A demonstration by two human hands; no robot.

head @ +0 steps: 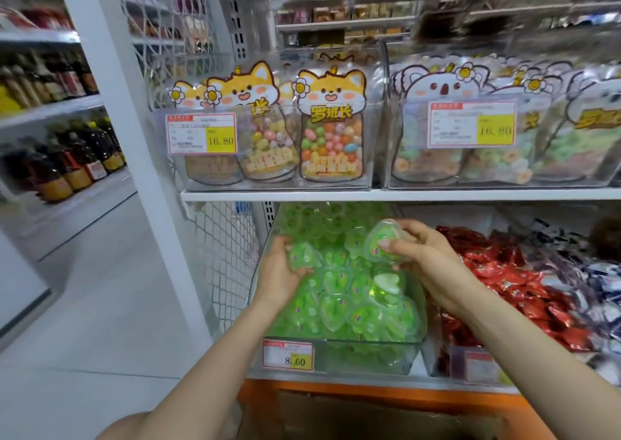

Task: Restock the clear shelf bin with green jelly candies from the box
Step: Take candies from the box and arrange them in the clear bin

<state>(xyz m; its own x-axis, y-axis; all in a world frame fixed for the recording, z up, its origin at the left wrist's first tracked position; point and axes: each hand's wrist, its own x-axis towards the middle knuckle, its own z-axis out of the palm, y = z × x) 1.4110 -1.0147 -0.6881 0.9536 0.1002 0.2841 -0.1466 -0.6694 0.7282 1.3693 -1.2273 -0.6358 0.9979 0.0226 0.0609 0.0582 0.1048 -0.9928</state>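
On upper white shelf [336, 195]: two clear bins side by side, cat-bag bin [268, 179] left, koala-bag bin [504, 179] right. On lower shelf [336, 382]: clear bin [363, 355] of green jelly candies [339, 305], just beside red-packet bin [447, 360].

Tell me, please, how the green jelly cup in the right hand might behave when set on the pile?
The jelly cup looks like glossy moulded plastic, so it probably holds its shape yet may slip in the pinch of the right hand. On the uneven pile it would likely tilt or slide rather than sit flat.
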